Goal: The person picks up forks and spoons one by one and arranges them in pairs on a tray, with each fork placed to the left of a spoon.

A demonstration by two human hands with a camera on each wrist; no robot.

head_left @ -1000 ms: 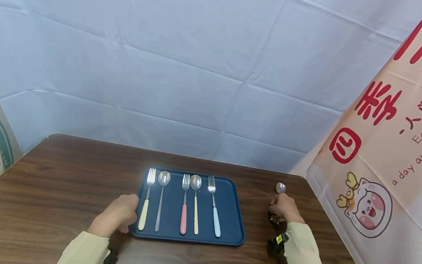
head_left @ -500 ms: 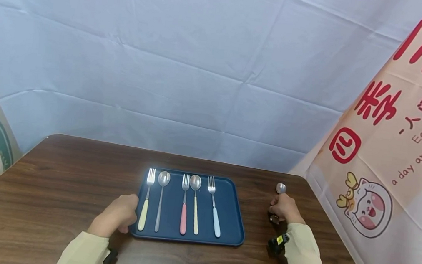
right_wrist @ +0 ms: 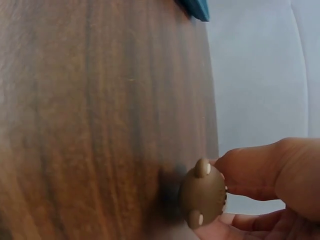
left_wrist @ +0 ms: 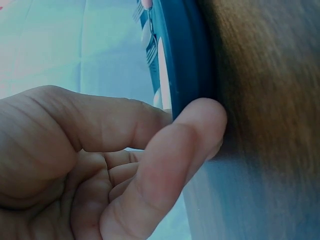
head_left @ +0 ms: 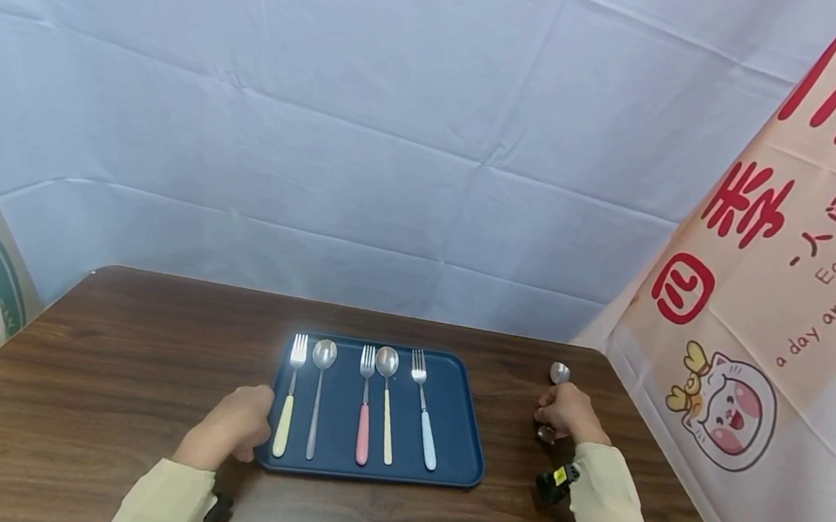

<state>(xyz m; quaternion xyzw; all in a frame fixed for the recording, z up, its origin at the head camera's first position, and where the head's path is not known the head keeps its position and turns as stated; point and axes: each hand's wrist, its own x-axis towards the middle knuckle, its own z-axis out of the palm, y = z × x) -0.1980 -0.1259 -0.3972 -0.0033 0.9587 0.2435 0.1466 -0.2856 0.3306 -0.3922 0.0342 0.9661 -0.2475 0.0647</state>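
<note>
My left hand (head_left: pixel 235 423) pinches the left rim of a dark blue tray (head_left: pixel 458 463); in the left wrist view its thumb and fingers meet at the tray's edge (left_wrist: pixel 187 65). To the right of the tray, my right hand (head_left: pixel 570 413) pinches a spoon by its handle. The metal bowl of the spoon (head_left: pixel 560 373) points toward the back of the table. Its handle ends in a brown animal-head knob with two small ears, seen close in the right wrist view on the spoon (right_wrist: pixel 202 195). My fingers hide the middle of the handle.
On the tray lie a yellow-handled fork (head_left: pixel 285 415), a metal spoon (head_left: pixel 317 401), a pink-handled fork (head_left: pixel 363 430), a yellow-handled spoon (head_left: pixel 388 424) and a light-blue-handled fork (head_left: pixel 428 436). The brown wooden table (head_left: pixel 78 397) meets white and printed cloths behind and at the sides.
My right hand and the spoon have shifted slightly to the right. My left hand and the tray stay in place.
</note>
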